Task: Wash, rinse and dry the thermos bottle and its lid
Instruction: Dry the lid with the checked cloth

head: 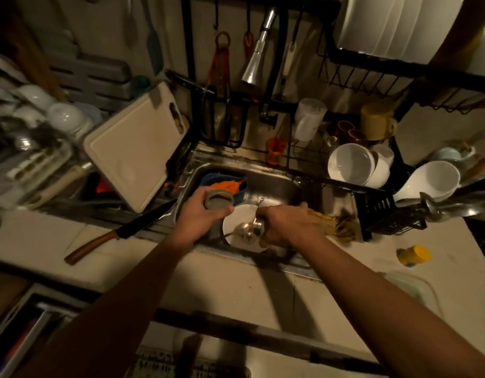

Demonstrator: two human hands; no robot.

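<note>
Over the sink [276,186], left hand [197,211] fingers grip the lid [219,199], right hand [287,227] fingers clasp the thermos [256,226].

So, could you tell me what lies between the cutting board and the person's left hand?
In the head view, a knife lies on the counter between the cutting board and the left hand, its dark blade pointing toward the sink.

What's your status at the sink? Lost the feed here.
Left hand grips the lid. Right hand holds the steel thermos bottle, over the sink. White plate directly beneath; knife on the counter left.
</note>
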